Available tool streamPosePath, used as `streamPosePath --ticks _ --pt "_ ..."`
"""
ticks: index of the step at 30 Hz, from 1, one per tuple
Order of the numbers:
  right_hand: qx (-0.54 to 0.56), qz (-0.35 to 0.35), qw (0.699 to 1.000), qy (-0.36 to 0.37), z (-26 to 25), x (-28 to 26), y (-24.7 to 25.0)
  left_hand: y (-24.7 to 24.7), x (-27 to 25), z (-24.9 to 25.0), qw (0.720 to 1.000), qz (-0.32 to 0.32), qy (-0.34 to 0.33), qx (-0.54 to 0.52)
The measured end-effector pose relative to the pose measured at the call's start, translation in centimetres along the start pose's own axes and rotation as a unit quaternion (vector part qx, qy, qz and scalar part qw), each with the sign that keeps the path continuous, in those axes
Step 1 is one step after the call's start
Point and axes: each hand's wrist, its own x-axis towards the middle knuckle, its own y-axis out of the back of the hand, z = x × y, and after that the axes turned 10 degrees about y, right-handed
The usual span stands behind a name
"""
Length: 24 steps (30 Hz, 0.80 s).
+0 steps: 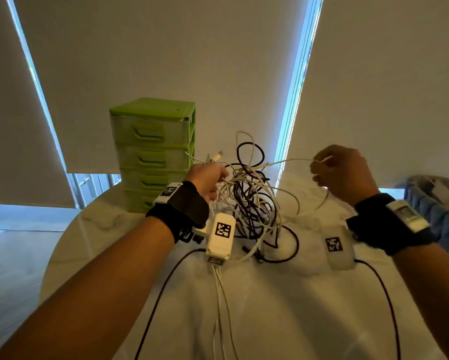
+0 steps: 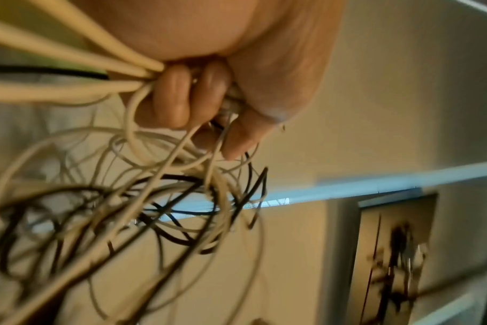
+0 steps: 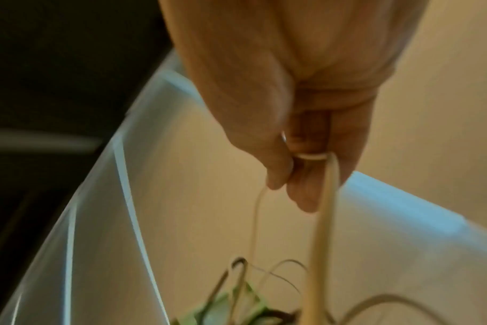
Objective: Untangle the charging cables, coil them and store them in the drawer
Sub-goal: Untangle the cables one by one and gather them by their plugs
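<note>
Several charging cables (image 1: 249, 196), white and black, knotted in one bundle held above the round white table (image 1: 93, 229); left hand (image 1: 207, 180) gripping the bundle near its top, fingers (image 2: 175, 99) curled round white strands; right hand (image 1: 344, 172) well apart to the side, pinching one white cable (image 1: 285, 162) drawn out sideways from the knot. Green drawer unit (image 1: 153, 152), four drawers all closed, standing just behind the left hand. Step in hand, by judgement: untangling, early, no cable yet freed or coiled; next move calls for easing that strand clear of the loops without cinching the knot tighter.
</note>
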Motion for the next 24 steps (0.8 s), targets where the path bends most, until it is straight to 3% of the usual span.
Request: streamPosePath --ticks 2,4,7,10,12,14,20,24 --pt "0.104 -0.067 0.988 -0.091 0.4 0.1 0.5 0.7 0.8 -0.2 0.994 -0.092 0.058 -0.012" --pt "0.067 -0.089 0.99 -0.086 1.0 0.2 0.0 1.1 1.2 -0.2 0.975 -0.19 0.109 -0.022" --pt "-0.091 -0.06 0.994 0.018 0.7 -0.1 -1.0 1.2 0.8 -0.2 0.957 -0.26 0.124 -0.022" --pt "-0.092 -0.03 0.977 0.191 -2.6 -1.9 -2.8 0.6 -0.1 -0.2 0.951 -0.292 0.105 -0.015" --pt "-0.117 -0.116 0.952 0.259 -4.5 -3.2 -4.5 0.2 -0.7 -0.1 0.944 -0.318 0.092 -0.015" --pt "-0.188 -0.185 0.933 0.244 -4.1 -3.3 -5.5 0.1 -1.4 0.0 0.937 -0.338 0.081 -0.024" --pt "-0.22 -0.154 0.945 0.187 -1.3 -1.7 -4.0 1.3 -1.2 -0.4 0.952 -0.28 0.051 -0.11" --pt "-0.205 -0.097 0.969 0.095 1.0 0.1 -1.1 2.1 -0.2 -0.1 0.991 -0.122 0.044 -0.042"
